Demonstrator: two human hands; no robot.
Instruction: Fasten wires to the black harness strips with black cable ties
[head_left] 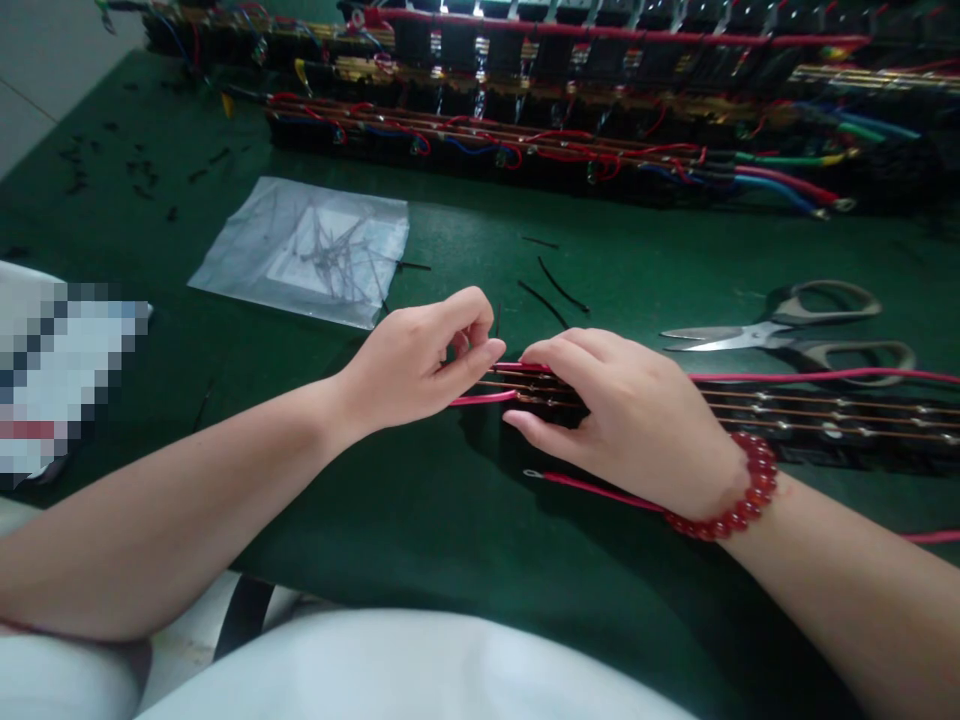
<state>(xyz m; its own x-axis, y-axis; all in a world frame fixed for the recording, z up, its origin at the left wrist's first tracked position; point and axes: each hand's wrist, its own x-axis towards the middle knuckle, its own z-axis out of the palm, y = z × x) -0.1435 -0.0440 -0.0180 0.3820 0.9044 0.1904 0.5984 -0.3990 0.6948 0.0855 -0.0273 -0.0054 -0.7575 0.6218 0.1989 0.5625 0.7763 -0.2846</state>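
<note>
A long black strip with copper rods (pixel 817 415) and a red wire (pixel 810 377) along its far side lies on the green table. My right hand (pixel 622 410), with a red bead bracelet at the wrist, grips the strip's left end, fingers over the far side and thumb at the near side. Just left of that end, my left hand (pixel 431 350) is pinched closed above red wire ends. A thin dark line rises by its fingertips; what the pinch holds is unclear. Another red wire with a ring lug (pixel 592 487) passes beneath my right wrist.
Scissors (pixel 780 330) lie partly open behind the strip. A clear bag of thin black cable ties (pixel 330 250) is at left, with loose cable ties (pixel 562 285) to its right. Similar wired strips (pixel 480 140) line the back. Black scraps (pixel 142 170) dot the far left.
</note>
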